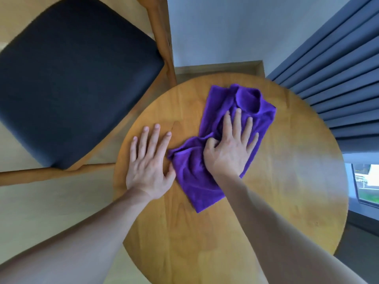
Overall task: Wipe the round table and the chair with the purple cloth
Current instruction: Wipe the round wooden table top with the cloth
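The purple cloth (217, 181) lies rumpled on the round wooden table (287, 191), stretching from the far middle toward me. My right hand (229, 150) presses flat on the cloth's middle, fingers spread, thumb bunching a fold. My left hand (148, 162) lies flat and open on the bare tabletop near its left edge, its thumb touching the cloth's left edge. The chair (78, 83), with a black padded seat and wooden frame, stands at the left, close to the table.
Blue-grey curtains (336, 78) hang at the right behind the table. A window (365, 183) shows low at the right edge. A white wall (215, 29) and wooden skirting lie beyond the table. Pale floor runs under the chair.
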Motion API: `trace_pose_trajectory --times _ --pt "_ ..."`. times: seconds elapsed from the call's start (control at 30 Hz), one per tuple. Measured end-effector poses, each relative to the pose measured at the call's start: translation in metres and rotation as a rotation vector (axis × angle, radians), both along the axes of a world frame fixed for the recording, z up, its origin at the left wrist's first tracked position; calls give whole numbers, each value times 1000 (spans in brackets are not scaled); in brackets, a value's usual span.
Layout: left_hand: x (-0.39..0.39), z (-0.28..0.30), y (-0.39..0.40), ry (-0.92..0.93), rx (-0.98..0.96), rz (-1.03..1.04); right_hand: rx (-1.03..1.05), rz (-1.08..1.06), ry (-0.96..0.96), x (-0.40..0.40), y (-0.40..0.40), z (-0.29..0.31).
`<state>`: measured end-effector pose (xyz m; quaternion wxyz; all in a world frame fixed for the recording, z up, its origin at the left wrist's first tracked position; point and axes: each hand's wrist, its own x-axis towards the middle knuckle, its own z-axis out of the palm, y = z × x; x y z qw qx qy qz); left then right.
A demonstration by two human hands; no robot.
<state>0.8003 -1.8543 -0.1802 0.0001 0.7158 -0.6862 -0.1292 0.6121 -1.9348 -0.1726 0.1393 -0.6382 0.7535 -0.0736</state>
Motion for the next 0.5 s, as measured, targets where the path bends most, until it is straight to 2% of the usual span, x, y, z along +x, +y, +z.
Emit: trace_pose_trajectory --times 0.17,0.23,0.27,0.33,0.4,0.5 --pt "0 1 1 16 -18 12 -22 696 -11 -22 -13 4" --pt "-1 1 1 18 -14 18 -31 873 3 -54 -43 4" --pt "-1 0 -1 10 -6 18 -35 886 18 -72 -59 4" --pt "-1 -1 -4 -4 7 19 -43 713 24 -103 -88 5" --pt "-1 -2 -4 -10 11 16 -45 384 12 -114 -102 6" --pt "1 -3 0 -3 5 17 -16 -61 19 -76 -99 5"
